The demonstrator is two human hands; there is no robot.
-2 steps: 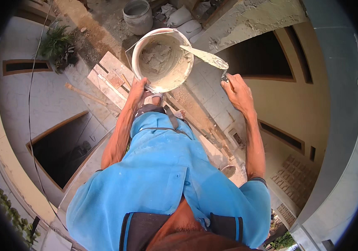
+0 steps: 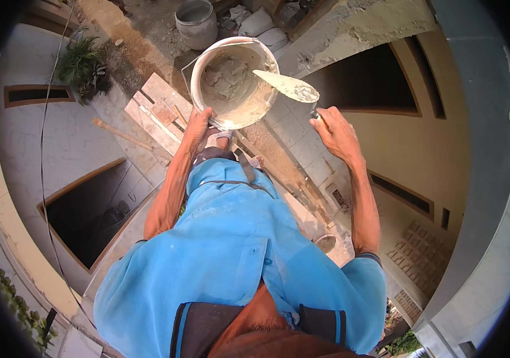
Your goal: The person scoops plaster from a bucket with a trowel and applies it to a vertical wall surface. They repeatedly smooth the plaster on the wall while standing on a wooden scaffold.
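Observation:
My left hand [image 2: 198, 126] grips the near left rim of a white bucket [image 2: 197, 89], its fingertips hidden behind the wall. Wet grey mortar [image 2: 228, 79] lies in the bucket, and dried smears coat its inner side. A thin wire handle hangs at the bucket's left. In my right hand [image 2: 336, 134] is the handle of a trowel [image 2: 293, 87]. The trowel's pointed blade, coated with pale mortar, reaches left over the bucket's right rim, its tip above the opening.
Beneath me are wooden planks [image 2: 162, 98] at my feet. A grey mortar-stained drum [image 2: 197, 27] and pale sacks [image 2: 259, 24] stand at the far side. A rough plastered ledge [image 2: 356, 39] runs at the upper right. A dark cable [image 2: 44, 137] hangs at the left, near a potted plant [image 2: 80, 62].
The trowel has turned so more of its blade face shows, and its tip has shifted slightly down and left. The bucket has moved a little to the right and up.

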